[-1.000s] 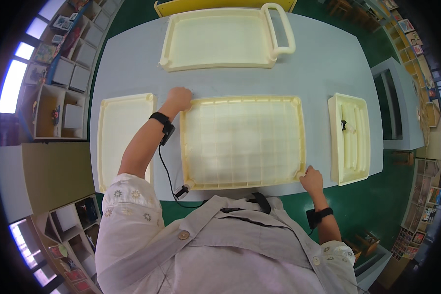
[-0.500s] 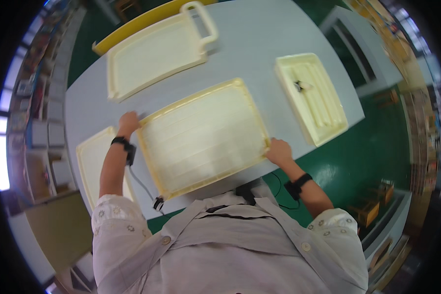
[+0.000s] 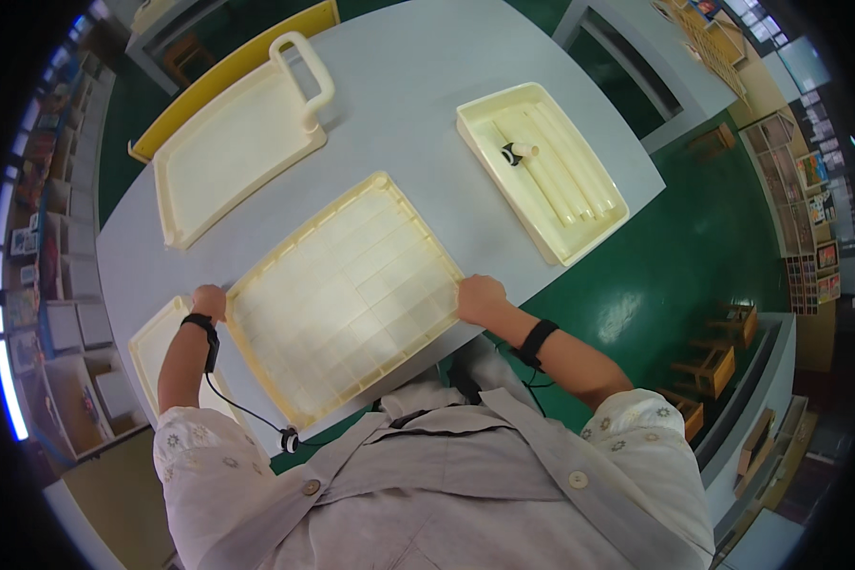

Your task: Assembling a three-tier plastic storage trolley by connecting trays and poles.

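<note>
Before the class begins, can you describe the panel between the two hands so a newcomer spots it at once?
On the grey table, find the wide cream panel with the left hand at one corner and the right hand at the opposite one. Unlike the handled panel farther off, it has a faint grid inside its raised rim.

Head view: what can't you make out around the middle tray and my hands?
In the head view:
Left hand: its back hides the fingertips, grip unclear.
Right hand: fingertips hidden likewise.
Middle tray: its upper side hides its underside.
Left tray: partly covered by the left forearm and sleeve.
Left shelves: contents too small and smeared near the fisheye rim.
</note>
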The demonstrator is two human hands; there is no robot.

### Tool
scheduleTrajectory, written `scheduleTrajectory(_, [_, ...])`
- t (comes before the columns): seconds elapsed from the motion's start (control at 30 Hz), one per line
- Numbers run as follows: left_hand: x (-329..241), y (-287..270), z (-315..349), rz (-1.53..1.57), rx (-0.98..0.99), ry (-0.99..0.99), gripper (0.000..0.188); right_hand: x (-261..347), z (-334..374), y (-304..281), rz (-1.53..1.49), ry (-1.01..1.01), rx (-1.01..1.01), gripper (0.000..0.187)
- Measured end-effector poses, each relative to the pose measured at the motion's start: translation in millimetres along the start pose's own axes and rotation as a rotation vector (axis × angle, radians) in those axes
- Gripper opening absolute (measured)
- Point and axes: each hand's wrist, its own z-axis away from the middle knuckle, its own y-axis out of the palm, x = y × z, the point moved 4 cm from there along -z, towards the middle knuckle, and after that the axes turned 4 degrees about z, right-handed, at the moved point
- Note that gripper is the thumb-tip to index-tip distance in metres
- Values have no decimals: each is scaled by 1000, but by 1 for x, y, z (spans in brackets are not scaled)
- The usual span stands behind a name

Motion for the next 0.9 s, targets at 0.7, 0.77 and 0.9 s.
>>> scheduleTrajectory(0.7, [0,7,-8,73,118,196,40,9,4,-10,130,-39,111,16])
scheduleTrajectory(0.77, [-2,6,-6,50,106,180,41,8,3,-9,125,-35,92,16])
scheduleTrajectory(0.9, [-4,1,0,-33,34,230,41,5,1,-7,109,-10,119,17])
